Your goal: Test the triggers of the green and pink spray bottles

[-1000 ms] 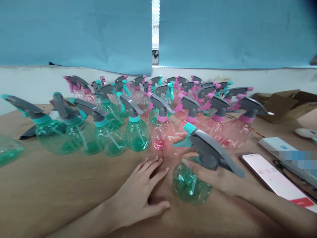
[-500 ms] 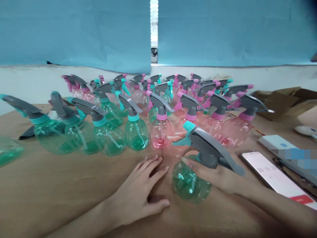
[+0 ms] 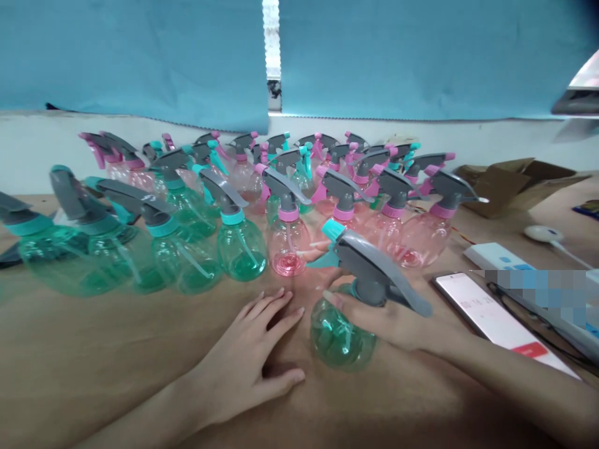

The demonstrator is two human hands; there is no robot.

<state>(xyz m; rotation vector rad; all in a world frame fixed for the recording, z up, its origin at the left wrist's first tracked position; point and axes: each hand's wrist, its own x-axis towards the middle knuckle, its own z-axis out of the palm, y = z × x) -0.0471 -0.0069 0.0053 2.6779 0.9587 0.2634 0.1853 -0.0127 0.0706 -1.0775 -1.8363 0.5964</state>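
My right hand [image 3: 384, 318] is closed around the neck of a green spray bottle [image 3: 341, 340] with a grey and turquoise trigger head. The bottle stands close to upright, and its nozzle points to the upper left. My left hand [image 3: 250, 352] rests palm down on the table [image 3: 93, 368], fingers spread, holding nothing, just left of that bottle. Beyond my hands, a pink spray bottle [image 3: 287, 243] and another green spray bottle [image 3: 241, 246] stand side by side. Some right-hand fingers are hidden behind the held bottle.
Several green and pink spray bottles fill the back of the table in rows. At the right lie a phone [image 3: 496, 318] with a lit screen, a white box [image 3: 496, 259] and a white mouse-like object [image 3: 543, 234]. An open cardboard box [image 3: 505, 187] sits behind them.
The view has turned slightly to the right, so everything appears shifted left. My hands keep the same pose, and the right one still holds the green spray bottle.
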